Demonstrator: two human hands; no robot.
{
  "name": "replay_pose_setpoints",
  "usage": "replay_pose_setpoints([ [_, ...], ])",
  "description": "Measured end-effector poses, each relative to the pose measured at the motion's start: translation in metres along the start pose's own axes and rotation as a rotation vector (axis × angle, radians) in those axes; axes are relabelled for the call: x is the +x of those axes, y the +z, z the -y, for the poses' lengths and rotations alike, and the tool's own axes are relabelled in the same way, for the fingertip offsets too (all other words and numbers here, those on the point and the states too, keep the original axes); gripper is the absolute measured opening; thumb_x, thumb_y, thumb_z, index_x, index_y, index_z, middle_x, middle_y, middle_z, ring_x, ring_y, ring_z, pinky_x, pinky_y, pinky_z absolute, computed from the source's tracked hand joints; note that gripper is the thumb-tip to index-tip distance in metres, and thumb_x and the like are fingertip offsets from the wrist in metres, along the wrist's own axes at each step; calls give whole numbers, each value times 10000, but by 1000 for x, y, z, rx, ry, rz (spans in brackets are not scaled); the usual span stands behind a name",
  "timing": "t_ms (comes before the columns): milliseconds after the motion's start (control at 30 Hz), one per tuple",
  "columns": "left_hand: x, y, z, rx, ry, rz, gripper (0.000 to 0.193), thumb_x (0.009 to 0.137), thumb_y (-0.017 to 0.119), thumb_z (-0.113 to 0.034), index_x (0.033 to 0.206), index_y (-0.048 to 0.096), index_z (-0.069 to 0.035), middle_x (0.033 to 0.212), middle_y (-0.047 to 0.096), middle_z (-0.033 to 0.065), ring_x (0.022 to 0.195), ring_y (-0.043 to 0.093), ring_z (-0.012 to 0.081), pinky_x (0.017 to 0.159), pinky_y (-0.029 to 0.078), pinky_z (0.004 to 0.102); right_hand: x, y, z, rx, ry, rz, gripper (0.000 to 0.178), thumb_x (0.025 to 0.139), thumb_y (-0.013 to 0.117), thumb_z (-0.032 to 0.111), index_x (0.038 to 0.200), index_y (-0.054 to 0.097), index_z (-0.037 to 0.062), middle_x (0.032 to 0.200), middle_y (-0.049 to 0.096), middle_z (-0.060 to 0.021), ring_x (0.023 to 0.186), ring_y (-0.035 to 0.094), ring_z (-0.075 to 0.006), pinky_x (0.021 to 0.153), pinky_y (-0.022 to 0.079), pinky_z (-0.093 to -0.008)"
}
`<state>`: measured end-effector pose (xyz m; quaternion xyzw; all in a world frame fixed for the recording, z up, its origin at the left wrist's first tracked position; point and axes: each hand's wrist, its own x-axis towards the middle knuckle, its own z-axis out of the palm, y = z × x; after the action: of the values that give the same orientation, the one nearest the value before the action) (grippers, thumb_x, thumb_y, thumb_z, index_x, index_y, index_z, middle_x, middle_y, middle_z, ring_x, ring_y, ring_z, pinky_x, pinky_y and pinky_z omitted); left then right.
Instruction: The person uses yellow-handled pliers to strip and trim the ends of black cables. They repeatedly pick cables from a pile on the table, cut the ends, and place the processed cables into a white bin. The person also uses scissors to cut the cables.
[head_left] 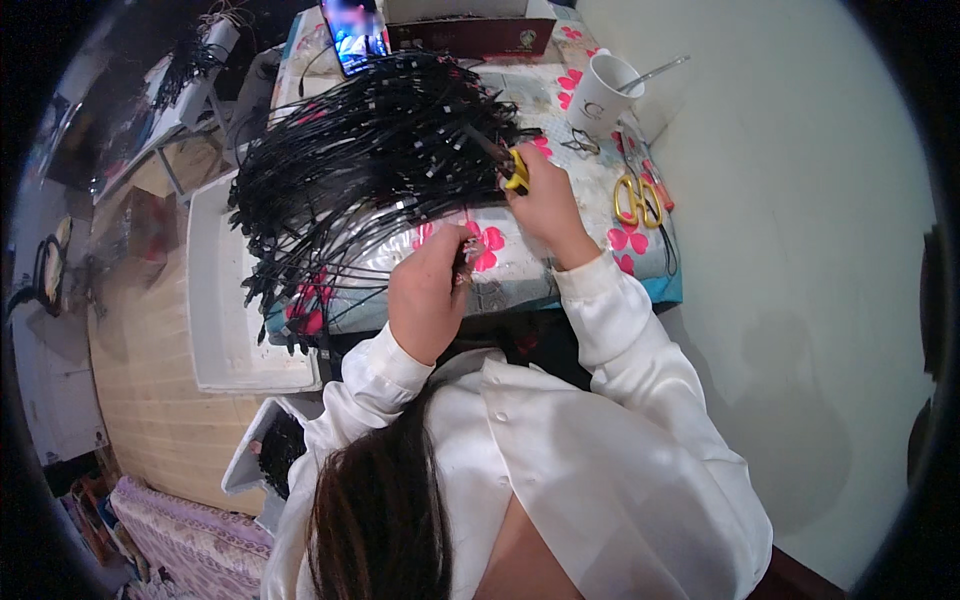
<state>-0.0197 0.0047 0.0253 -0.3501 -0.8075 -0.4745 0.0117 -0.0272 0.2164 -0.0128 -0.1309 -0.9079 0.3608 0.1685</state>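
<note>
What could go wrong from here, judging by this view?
The right hand holds a yellow-handled cutting tool with its blades pointing into the black cables, so a careless closing might nick one. The cables lie tangled, so pulling one could drag others along. A white mug with a metal handle sticking out stands beyond that hand; a wide swing might knock it over.
</note>
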Motion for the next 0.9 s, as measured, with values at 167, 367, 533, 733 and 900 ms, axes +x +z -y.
replay_pose_setpoints([
  [167, 7, 4, 4, -27, 89, -84, 224, 826, 692, 29, 1038, 634, -20, 873, 624, 155, 732, 599, 320, 637, 477, 344, -4, -3, -3, 70, -94, -37, 402, 770, 719, 1, 1134, 551, 38, 912, 659, -207, 852, 641, -420, 744, 505, -408],
  [367, 4, 5, 8, -46, 57, -66, 223, 804, 686, 63, 1012, 646, -9, 844, 591, 142, 709, 578, 303, 623, 458, 353, -3, 2, -12, 47, -152, 21, 488, 703, 720, -20, 1147, 524, 41, 961, 632, -226, 942, 615, -437, 802, 491, -484],
  [533, 5, 2, 8, -28, 21, -41, 259, 787, 686, 70, 1029, 659, -17, 901, 608, 140, 742, 579, 309, 658, 478, 353, -3, -4, -4, 10, -170, 42, 509, 698, 717, -38, 1161, 517, 30, 983, 632, -229, 955, 618, -439, 815, 496, -477],
  [733, 14, -3, 4, 178, 249, -99, 575, 631, 691, 69, 1192, 652, -53, 1248, 628, 94, 946, 559, 310, 836, 494, 390, -29, -33, 38, 164, -210, 12, 377, 830, 664, -37, 1187, 557, 20, 947, 665, -179, 855, 672, -297, 774, 517, -339],
  [900, 20, 1, 6, 115, 218, -61, 563, 606, 691, 60, 1155, 663, -60, 1102, 693, 71, 876, 554, 309, 769, 495, 379, -43, -38, 55, 417, -145, 81, 362, 868, 627, -44, 1222, 551, -17, 969, 678, -118, 909, 672, -188, 824, 516, -295],
])
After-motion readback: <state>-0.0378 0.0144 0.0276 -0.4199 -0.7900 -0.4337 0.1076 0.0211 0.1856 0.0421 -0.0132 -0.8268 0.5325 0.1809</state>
